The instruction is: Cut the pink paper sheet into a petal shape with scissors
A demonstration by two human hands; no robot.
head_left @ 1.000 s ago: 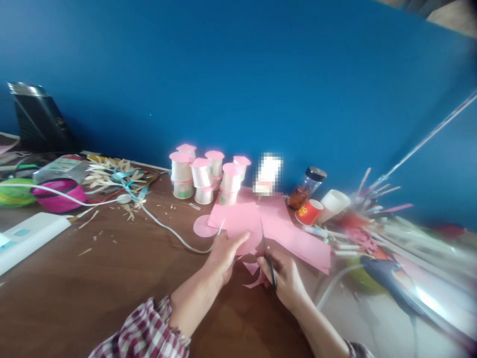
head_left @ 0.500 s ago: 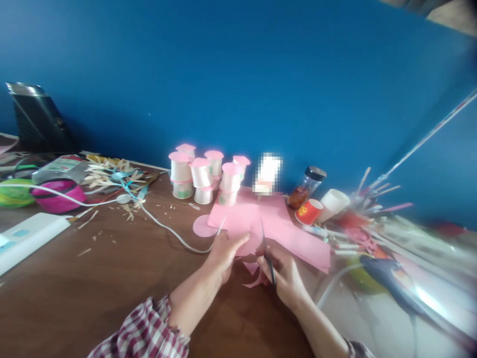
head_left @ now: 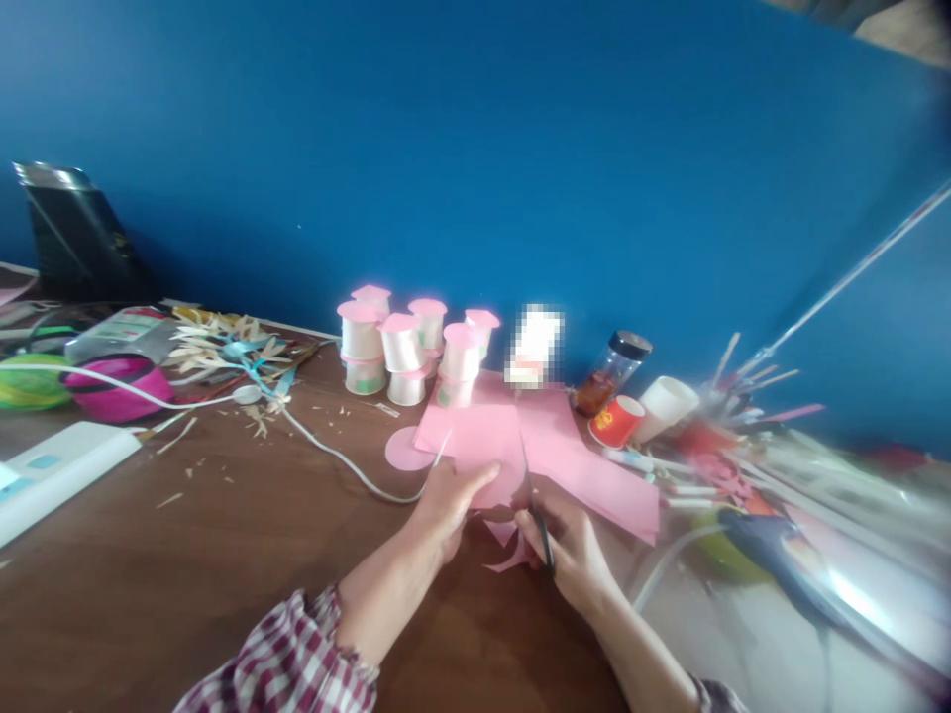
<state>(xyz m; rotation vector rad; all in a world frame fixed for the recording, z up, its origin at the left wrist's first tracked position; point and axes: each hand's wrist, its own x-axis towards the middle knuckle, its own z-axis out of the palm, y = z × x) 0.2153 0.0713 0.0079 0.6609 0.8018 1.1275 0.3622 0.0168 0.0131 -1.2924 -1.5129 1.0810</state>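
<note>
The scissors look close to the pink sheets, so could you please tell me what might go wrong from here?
The scissors in the right hand lie along the edge of the paper in the left hand; a slip might spoil its outline. Pink sheets lie close behind, so a blade could nick them. The white cable runs close by the left hand and might snag.

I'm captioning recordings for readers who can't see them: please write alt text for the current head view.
A person's left hand holds pink paper while the right hand grips scissors at its edge, over a brown table. Beyond are more pink sheets and pink-topped white cylinders, with a dark-lidded jar to the right and a blue wall behind.
</note>
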